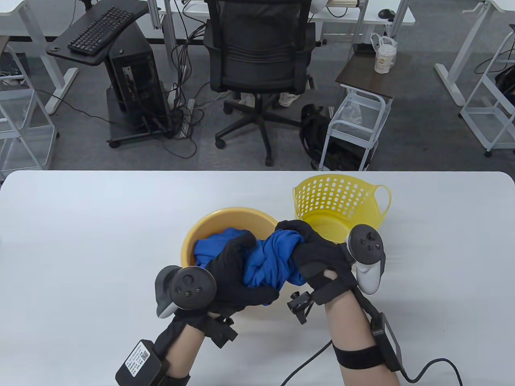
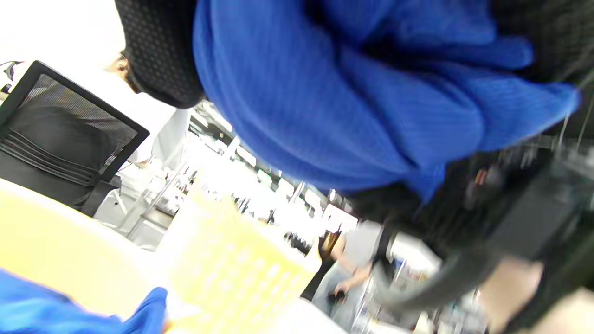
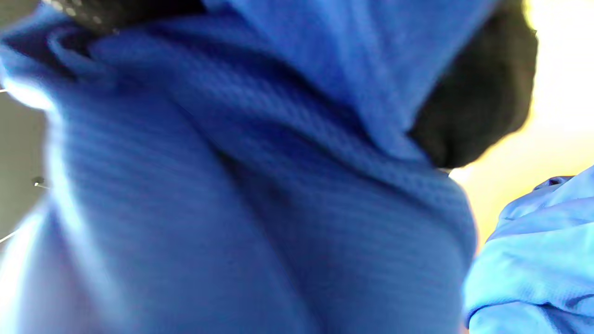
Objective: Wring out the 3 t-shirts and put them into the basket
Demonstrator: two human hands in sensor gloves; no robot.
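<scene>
A twisted blue t-shirt is stretched between both hands above the yellow bowl. My left hand grips its left end and my right hand grips its right end. More blue cloth lies inside the bowl. The yellow perforated basket stands just behind my right hand and looks empty. In the left wrist view the blue t-shirt fills the top, with the basket and bowl below. The right wrist view is filled by the blue t-shirt, with more blue cloth at the right.
The white table spreads wide to the left and right of the bowl. A cable trails near the front edge. Beyond the far edge stand an office chair and a small cart.
</scene>
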